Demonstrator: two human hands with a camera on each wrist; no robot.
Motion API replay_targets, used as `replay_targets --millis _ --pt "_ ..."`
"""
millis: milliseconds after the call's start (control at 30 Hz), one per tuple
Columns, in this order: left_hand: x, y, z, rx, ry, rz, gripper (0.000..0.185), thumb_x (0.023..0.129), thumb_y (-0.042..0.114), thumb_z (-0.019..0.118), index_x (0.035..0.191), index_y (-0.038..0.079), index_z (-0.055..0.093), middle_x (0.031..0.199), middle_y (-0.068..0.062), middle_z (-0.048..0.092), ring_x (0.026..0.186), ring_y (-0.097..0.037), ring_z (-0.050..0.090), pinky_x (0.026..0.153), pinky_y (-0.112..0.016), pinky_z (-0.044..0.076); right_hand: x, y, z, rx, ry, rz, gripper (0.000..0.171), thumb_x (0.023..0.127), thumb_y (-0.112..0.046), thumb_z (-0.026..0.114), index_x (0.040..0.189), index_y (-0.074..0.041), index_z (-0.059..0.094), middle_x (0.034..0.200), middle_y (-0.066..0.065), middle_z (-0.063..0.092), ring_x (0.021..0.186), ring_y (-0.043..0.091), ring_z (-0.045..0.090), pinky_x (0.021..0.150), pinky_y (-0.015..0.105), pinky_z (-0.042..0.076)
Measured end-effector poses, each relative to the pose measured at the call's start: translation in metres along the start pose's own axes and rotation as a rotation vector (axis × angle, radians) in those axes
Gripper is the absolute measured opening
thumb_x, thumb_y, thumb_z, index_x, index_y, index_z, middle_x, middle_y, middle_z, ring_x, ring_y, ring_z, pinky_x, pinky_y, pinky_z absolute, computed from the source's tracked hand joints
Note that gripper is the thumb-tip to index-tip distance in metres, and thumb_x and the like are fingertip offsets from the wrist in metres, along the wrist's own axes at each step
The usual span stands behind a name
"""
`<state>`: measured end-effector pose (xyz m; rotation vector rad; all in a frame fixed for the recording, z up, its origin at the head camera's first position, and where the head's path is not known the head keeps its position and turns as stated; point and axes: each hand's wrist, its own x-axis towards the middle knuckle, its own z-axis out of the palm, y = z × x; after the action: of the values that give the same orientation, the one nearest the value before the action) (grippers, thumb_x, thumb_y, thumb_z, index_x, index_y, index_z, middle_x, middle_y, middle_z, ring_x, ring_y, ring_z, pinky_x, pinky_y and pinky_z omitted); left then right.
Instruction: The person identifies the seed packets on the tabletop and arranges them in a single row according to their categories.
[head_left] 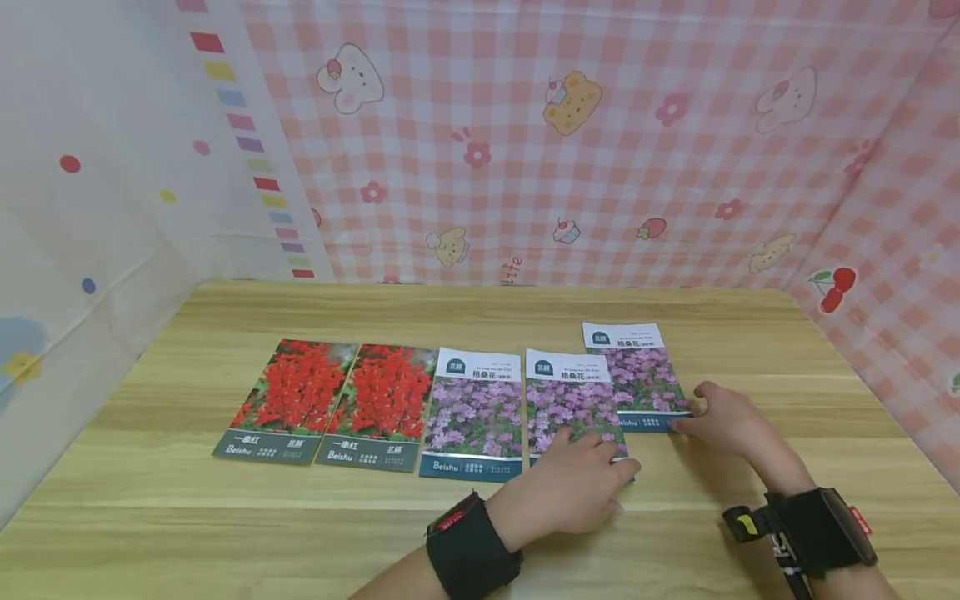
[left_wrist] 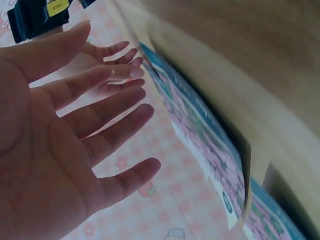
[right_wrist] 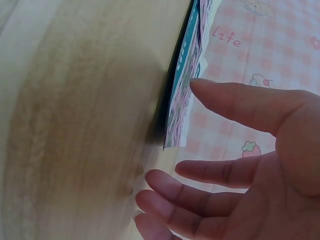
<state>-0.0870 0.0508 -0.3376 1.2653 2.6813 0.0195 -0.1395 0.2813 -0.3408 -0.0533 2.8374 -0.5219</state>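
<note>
The left hand (head_left: 573, 487) lies flat with straight fingers on the lower corner of a purple-flower seed packet (head_left: 572, 400). The right hand (head_left: 723, 421), fingers also relaxed and spread, touches the lower right corner of another purple packet (head_left: 637, 371), which sits slightly farther back on the desk (head_left: 150, 517). Neither hand grips anything. To the left, a third purple packet (head_left: 472, 412) and two red-flower packets (head_left: 296, 400) (head_left: 378, 406) lie side by side in a row. Pink checked cloth (head_left: 600, 150) hangs behind the desk.
</note>
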Motion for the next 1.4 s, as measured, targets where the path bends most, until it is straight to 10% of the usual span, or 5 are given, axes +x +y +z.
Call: replay_targets --millis 867,1400 --pt "0.004 0.007 0.008 0.003 -0.144 -0.13 0.052 0.088 0.044 0.054 0.137 0.032 0.039 0.137 0.0 0.041 0.127 -0.022 0.035 0.104 -0.049 0.026 0.01 0.004 0.001 0.015 -0.051 0.02 0.05 0.075 -0.014 0.071 0.104 0.019 0.047 0.104 0.036 0.051 0.088 0.038 0.051 0.075 0.049 0.044" --pt "0.001 0.007 0.009 0.015 -0.119 -0.119 0.05 0.088 0.041 0.057 0.135 0.028 0.044 0.137 0.0 0.042 0.127 -0.022 0.036 0.104 -0.051 0.025 0.006 0.017 0.002 0.265 -0.072 -0.006 0.03 0.085 -0.002 0.056 0.104 0.019 0.048 0.076 0.01 0.06 0.067 0.019 0.056 0.056 0.031 0.045"
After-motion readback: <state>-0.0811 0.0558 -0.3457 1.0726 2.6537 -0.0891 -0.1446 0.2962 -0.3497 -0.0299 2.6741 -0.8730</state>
